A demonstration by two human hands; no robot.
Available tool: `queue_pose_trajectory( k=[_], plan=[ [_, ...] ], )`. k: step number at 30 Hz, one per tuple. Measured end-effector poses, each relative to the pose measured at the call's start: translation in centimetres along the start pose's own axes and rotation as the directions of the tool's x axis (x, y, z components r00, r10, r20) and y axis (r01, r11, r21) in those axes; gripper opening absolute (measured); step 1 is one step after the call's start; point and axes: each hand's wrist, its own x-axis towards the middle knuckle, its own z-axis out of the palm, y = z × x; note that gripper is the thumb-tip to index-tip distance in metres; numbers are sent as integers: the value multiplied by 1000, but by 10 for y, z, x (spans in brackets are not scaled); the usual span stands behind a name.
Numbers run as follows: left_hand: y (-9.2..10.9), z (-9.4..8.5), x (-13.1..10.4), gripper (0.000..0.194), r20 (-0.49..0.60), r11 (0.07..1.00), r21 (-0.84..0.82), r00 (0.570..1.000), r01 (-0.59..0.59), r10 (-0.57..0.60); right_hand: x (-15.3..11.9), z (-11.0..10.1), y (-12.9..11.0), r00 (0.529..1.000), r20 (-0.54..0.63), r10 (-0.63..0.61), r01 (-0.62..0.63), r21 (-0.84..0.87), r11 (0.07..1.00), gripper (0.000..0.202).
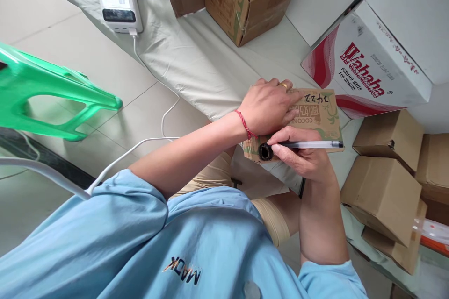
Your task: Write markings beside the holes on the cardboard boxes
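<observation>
A small brown cardboard box [331,119] with green print and handwritten black digits lies in front of me at the edge of the cloth. Across its left part rests my left hand [268,105], closed over the far edge, with the thumb and a finger on the top face. My right hand [303,152] pinches a pen [315,145] with a clear barrel and black end, above the box's near side. Close to the pinching fingertips is a black round thing [265,151] with a dark hollow middle; I cannot tell what it is. The pen's tip is hidden.
A Wahaha carton [368,67] stands at the right, above several plain brown boxes [382,191]. Another printed box [250,2] sits at the back. A white power bank [117,0] with a cable lies at upper left, near a green plastic stool [52,93].
</observation>
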Motion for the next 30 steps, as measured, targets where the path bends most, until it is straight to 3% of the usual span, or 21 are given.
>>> queue_pose_trajectory(
  k=[16,30],
  plan=[
    [-2,0,0,44,5,1000,10,1000,-13,13,-2,0,4,996,-79,35,-32,42,999,16],
    [-2,1,0,46,-6,1000,8,1000,-1,1,-6,-2,8,999,-28,43,-41,52,998,10]
  ],
)
